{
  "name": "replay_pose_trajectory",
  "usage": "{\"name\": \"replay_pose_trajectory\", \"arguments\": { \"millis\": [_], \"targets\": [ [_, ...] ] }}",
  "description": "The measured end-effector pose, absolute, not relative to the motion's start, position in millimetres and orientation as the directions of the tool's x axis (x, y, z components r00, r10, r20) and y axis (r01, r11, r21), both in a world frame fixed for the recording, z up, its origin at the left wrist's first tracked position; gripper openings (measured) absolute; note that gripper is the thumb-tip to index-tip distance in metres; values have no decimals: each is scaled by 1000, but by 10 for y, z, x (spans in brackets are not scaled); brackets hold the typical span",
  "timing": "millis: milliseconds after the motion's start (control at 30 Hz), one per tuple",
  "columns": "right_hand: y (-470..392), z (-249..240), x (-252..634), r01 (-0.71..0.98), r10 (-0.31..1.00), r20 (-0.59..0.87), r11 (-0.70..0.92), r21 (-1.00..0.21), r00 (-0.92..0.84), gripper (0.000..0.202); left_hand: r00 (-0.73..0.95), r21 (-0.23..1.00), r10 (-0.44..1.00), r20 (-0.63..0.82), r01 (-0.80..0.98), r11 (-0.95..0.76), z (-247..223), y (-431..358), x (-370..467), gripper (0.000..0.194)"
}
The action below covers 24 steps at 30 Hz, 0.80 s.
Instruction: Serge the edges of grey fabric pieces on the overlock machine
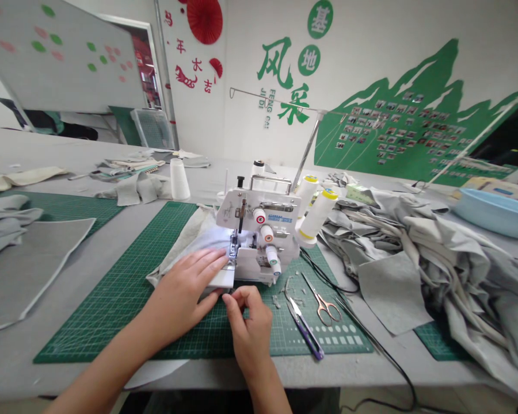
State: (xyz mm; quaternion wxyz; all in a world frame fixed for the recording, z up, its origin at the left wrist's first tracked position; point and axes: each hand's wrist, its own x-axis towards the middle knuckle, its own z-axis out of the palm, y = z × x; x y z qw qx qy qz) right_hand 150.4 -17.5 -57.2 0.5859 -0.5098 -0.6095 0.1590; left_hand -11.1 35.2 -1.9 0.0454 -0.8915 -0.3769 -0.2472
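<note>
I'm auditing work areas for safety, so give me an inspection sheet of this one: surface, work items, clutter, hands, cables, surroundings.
Surface: grey table with a green mat under the machine.
Work items: machine; cloth beside its presser foot.
Clutter: scissors, snips and scraps right of the machine; fabric heap beyond.
Grips: left hand spread on the cloth, fingertips near the foot; right hand near the machine's front corner, hold unclear.
Cables: black cables cross the mat's right side.
Surroundings: decorated wall, whiteboard.
</note>
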Motion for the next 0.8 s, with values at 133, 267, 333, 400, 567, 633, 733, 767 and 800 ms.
{"name": "replay_pose_trajectory", "arguments": {
  "millis": [133, 267, 333, 400, 567, 633, 733, 767, 800],
  "targets": [
    [-174, -582, 1503, 437, 807, 554, 432, -789, 202, 18, 587, 110, 654, 477, 698, -708, -19, 343, -104, 52],
    [-173, -578, 1501, 432, 808, 553, 432, -792, 205, 17, 584, 95, 663, 469, 713, -695, -16, 331, -87, 53],
    [-175, -576, 1500, 428, 807, 553, 433, -793, 207, 17, 576, 80, 666, 474, 725, -684, -16, 318, -68, 53],
    [-176, -577, 1500, 426, 808, 552, 434, -794, 205, 18, 563, 67, 668, 486, 738, -671, -17, 298, -39, 55],
    [-166, -586, 1497, 428, 804, 561, 444, -787, 198, 18, 529, 25, 676, 513, 778, -628, -21, 231, 52, 57],
    [-159, -586, 1498, 429, 800, 565, 447, -785, 201, 18, 510, 16, 687, 518, 797, -604, -17, 206, 89, 57],
    [-153, -584, 1501, 426, 804, 559, 442, -789, 203, 18, 487, 10, 701, 521, 818, -576, -6, 183, 137, 58],
    [-154, -584, 1501, 423, 806, 557, 441, -791, 201, 18, 480, 10, 705, 522, 823, -568, -3, 180, 147, 59],
    [-157, -584, 1502, 421, 809, 553, 440, -793, 198, 19, 475, 10, 708, 522, 827, -563, 1, 178, 154, 59]
  ]
}}
